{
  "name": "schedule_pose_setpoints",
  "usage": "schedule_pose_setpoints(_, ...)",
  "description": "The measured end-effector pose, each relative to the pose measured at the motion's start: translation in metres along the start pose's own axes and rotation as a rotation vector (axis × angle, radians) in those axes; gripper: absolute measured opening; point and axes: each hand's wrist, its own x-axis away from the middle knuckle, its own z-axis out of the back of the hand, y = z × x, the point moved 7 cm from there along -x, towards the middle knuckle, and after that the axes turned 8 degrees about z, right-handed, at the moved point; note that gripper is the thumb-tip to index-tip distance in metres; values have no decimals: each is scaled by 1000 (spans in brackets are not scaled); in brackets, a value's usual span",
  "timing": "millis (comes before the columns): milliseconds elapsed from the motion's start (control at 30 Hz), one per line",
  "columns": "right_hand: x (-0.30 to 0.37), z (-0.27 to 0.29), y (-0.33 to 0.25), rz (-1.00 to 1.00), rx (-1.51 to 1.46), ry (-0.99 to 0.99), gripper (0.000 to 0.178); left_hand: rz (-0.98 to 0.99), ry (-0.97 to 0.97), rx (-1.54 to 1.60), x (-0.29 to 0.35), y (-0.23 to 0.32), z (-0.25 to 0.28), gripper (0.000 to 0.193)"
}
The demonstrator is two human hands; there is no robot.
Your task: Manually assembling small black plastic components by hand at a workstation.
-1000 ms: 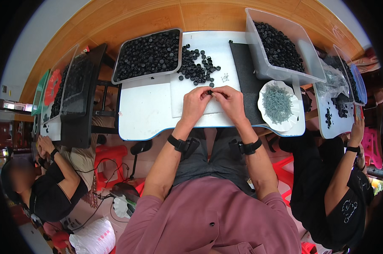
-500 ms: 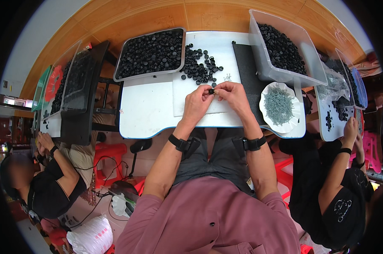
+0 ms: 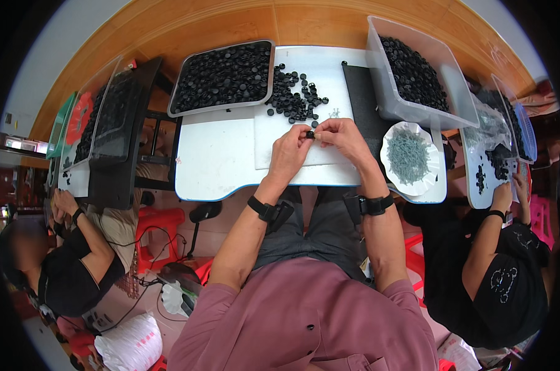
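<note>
My left hand [image 3: 290, 153] and my right hand [image 3: 340, 137] meet over the white table [image 3: 218, 167], fingertips together. Both pinch a small black round part [image 3: 310, 134] between them. Just beyond the hands lies a loose heap of black round parts [image 3: 295, 99] on a white sheet. A grey tray of the same black parts [image 3: 224, 77] sits at the far left of the table. A clear bin of black parts [image 3: 416, 77] stands at the far right. A white dish of small grey pins [image 3: 408, 154] rests beside my right wrist.
A person in black [image 3: 69, 266] sits at the left by a table with dark trays [image 3: 110, 120]. Another person in black [image 3: 496, 266] works at the right with a hand on a white board [image 3: 487, 170]. Red stools and cables lie on the floor below.
My hands have stayed together at the same spot, with the fingers shifting slightly around the small black part. The person on the right has moved a hand lower.
</note>
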Motion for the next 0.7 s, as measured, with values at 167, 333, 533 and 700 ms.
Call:
schedule_pose_setpoints(167,-3,1,3,-18,-11,-27,13,-25,-21,-23,1,3,0,25)
schedule_pose_setpoints(333,-4,1,4,-38,6,-22,13,-54,-18,2,1,7,2,25)
schedule_pose_setpoints(533,-4,-2,-1,0,84,8,12,-40,-32,7,1,-1,1,25)
schedule_pose_setpoints(700,-3,-4,3,49,102,46,13,-50,-45,14,2,1,3,27)
